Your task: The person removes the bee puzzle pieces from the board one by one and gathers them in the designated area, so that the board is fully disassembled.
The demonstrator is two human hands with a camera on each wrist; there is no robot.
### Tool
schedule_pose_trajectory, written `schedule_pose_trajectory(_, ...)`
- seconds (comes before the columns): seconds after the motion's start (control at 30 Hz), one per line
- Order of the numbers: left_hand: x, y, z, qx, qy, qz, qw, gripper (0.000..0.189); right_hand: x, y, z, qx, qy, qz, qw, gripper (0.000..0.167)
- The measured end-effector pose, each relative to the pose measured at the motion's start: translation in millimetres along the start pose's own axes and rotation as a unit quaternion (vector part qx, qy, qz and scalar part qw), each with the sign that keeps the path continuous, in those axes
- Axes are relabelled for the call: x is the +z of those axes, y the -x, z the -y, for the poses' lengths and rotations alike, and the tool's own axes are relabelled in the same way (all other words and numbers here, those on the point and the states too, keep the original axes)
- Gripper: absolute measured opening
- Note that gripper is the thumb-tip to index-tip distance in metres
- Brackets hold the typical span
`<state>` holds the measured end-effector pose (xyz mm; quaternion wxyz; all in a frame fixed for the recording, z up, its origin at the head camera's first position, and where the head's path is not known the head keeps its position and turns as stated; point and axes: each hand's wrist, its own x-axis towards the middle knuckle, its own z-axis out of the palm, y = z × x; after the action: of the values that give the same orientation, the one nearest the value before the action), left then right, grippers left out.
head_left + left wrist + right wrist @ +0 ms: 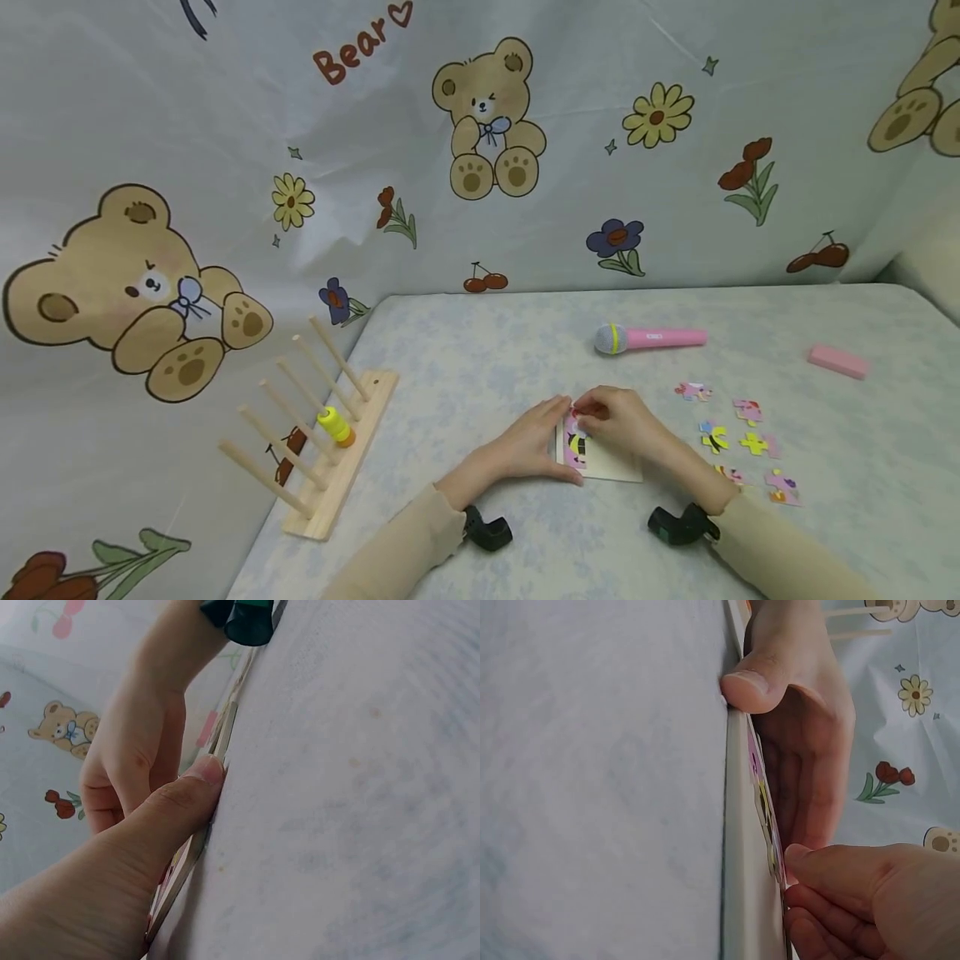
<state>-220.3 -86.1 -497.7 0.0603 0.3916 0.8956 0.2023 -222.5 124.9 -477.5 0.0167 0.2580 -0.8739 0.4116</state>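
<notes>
A pale puzzle board [613,468] lies flat on the table in front of me. Joined pink puzzle pieces with a bee picture [575,448] line its left side. My left hand [525,442] holds the board by its left side, thumb at the near edge and fingers toward the far left corner. At the far end of the joined pieces, my right hand [621,417] pinches a puzzle piece, mostly hidden by the fingers. In the right wrist view the right thumb and fingertips [798,856] meet right at the board's surface, beside the fingers of the left hand.
Several loose puzzle pieces [754,443] lie right of the board, near the right forearm. Behind them are a pink toy microphone [663,337] and a pink block [837,361]. A wooden peg stand [381,390] with yellow and orange rings [335,425] stands on the left.
</notes>
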Motion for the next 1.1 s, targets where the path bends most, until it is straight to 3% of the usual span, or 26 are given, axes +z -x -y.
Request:
schedule_pose_trajectory(0.2, -2.3, 1.4, -1.6, 0.003, 0.005, -0.004, 1.0, 0.112, 2, 2.6, 3, -0.045, 0.02, 0.003, 0.9988, 0.013)
schedule_pose_trajectory(0.4, -1.3, 1.4, -1.9, 0.007, 0.006, -0.006, 0.9999, 0.112, 6, 6.6, 5, -0.061, 0.036, -0.01, 0.9975, 0.017)
schedule_pose_trajectory(0.8, 1.6, 0.1, -1.9, 0.001, 0.012, -0.007, 0.9999, 0.114, 10, 7.6, 5, -0.023, 0.005, -0.029, 0.9993, 0.017)
schedule_pose_trajectory(1.1, 2.4, -0.1, -1.3, 0.003, 0.016, -0.004, 0.9999, 0.114, 11, 6.5, 1, -0.049, -0.002, -0.034, 0.9982, 0.014)
